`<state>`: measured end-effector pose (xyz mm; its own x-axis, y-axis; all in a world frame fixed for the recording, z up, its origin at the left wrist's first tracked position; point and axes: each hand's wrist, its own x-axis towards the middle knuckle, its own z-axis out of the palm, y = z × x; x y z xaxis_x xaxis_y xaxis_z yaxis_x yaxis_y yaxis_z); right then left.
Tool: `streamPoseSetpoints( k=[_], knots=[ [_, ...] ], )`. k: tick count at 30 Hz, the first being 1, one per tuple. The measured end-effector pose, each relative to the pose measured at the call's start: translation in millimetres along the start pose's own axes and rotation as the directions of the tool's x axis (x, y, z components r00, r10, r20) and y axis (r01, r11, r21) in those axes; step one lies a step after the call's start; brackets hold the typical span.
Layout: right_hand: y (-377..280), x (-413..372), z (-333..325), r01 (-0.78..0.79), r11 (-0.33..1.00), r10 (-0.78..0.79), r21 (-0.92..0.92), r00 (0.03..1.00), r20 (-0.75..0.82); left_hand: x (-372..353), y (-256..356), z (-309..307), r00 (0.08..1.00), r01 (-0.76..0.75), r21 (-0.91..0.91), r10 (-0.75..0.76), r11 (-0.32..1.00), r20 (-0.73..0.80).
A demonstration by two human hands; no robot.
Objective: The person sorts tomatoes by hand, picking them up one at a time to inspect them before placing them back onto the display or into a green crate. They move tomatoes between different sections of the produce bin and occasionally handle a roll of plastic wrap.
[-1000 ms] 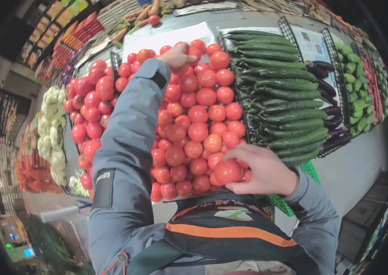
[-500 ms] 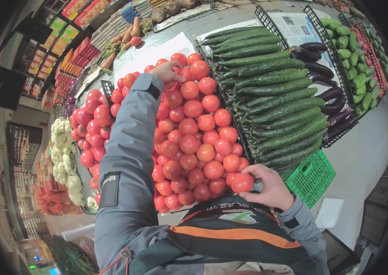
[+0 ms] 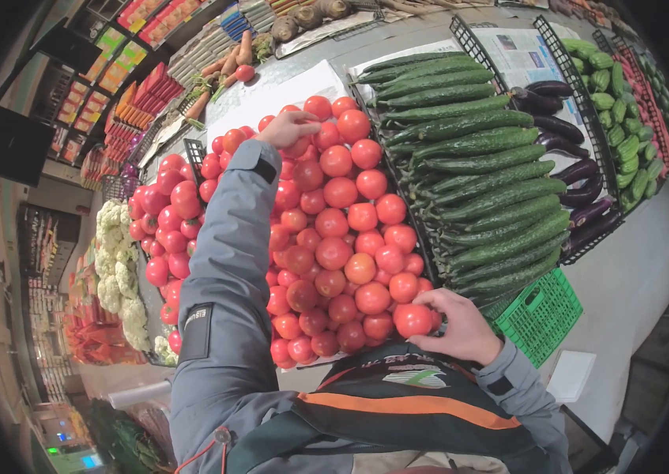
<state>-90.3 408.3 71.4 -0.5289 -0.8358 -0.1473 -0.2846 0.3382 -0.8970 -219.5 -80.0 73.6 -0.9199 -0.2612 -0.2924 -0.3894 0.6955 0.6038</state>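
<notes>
Rows of red tomatoes [image 3: 333,253] fill the display in front of me. My left hand [image 3: 291,129] reaches to the far side of the pile, its fingers closed on a tomato that they partly hide. At the near right corner, my right hand [image 3: 461,325] has its thumb and fingers around the side of a red tomato [image 3: 412,320], which rests at the edge of the pile beside the cucumbers.
Cucumbers [image 3: 476,174] lie right of the tomatoes, then eggplants [image 3: 575,170] behind a black divider. A green crate [image 3: 538,316] stands at the lower right. Cauliflower [image 3: 117,268] and pinker tomatoes [image 3: 168,221] are at left, carrots [image 3: 231,59] at the back.
The view has shifted slightly, moving the display right and down. My left hand's fingers have drawn closer together, and the tomato at my right hand sits a little lower against the pile.
</notes>
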Motion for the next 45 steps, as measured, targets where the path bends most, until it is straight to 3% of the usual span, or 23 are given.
streamPoseSetpoints(
  k=[2,4,5,8,11,13,16,23,26,29,35,38,41,43,45],
  knots=[
    [0.6,1.7,-0.6,0.004,1.000,-0.004,-0.001,1.000,-0.004,-8.0,6.5,-4.3,0.991,0.100,-0.132,-0.111,0.986,-0.081],
    [0.9,1.5,-0.1,0.006,1.000,-0.006,0.001,1.000,-0.002,-16.7,15.7,-3.6,0.890,0.239,-0.609,-0.421,0.757,-0.175],
    [0.6,1.6,-0.1,0.009,1.000,-0.009,0.003,1.000,-0.002,-20.1,16.0,-5.4,0.850,0.244,-0.708,-0.498,0.663,-0.173],
    [0.1,0.8,-0.3,-0.011,1.000,0.011,0.003,1.000,0.014,-30.9,6.1,-12.5,0.873,0.121,-0.918,-0.481,0.378,-0.083],
    [2.9,1.4,0.6,-0.001,1.000,0.001,-0.010,1.000,0.011,-42.6,6.7,-8.6,0.947,0.142,-0.762,-0.310,0.632,-0.081],
    [3.2,1.7,2.6,0.006,1.000,-0.006,-0.017,1.000,0.014,-32.2,-9.5,-4.4,0.957,0.200,-0.434,-0.270,0.878,-0.106],
    [-0.4,3.0,3.7,-0.003,1.000,0.004,-0.023,1.000,0.029,-38.0,-9.6,4.3,0.954,0.206,-0.191,-0.240,0.960,-0.177],
    [-2.4,3.4,6.1,-0.036,0.999,0.037,-0.017,0.998,0.048,-36.1,-16.4,11.4,0.979,0.127,-0.280,-0.166,0.951,-0.120],
    [-2.5,4.1,6.4,-0.018,0.999,0.020,-0.039,0.998,0.051,-33.7,-17.9,10.1,0.987,0.100,-0.074,-0.108,0.992,-0.115],
    [-3.3,4.7,7.1,-0.015,1.000,0.016,-0.027,0.998,0.062,-27.1,-17.2,9.6,0.980,0.168,0.161,-0.147,0.973,-0.133],
    [-2.1,4.2,9.1,0.006,0.999,-0.004,-0.040,0.998,0.056,-25.8,-10.6,-3.3,0.992,0.123,0.291,-0.113,0.949,-0.053],
    [-4.1,4.1,7.9,-0.006,0.999,0.008,-0.045,0.998,0.057,-24.6,1.9,-7.2,0.986,0.160,0.373,-0.167,0.914,-0.015],
    [-3.1,4.2,7.7,-0.027,0.999,0.030,-0.047,0.997,0.065,-13.6,2.3,-1.4,0.994,0.106,0.408,-0.085,0.907,-0.071],
    [-2.6,3.5,7.6,-0.010,0.999,0.013,-0.052,0.998,0.054,5.3,-12.8,14.6,0.967,-0.118,0.328,0.184,0.937,-0.176],
    [-1.8,1.3,8.9,-0.009,0.999,0.011,-0.048,0.999,0.054,3.6,-13.1,30.6,0.952,-0.178,0.316,0.244,0.932,-0.183]
  ],
)
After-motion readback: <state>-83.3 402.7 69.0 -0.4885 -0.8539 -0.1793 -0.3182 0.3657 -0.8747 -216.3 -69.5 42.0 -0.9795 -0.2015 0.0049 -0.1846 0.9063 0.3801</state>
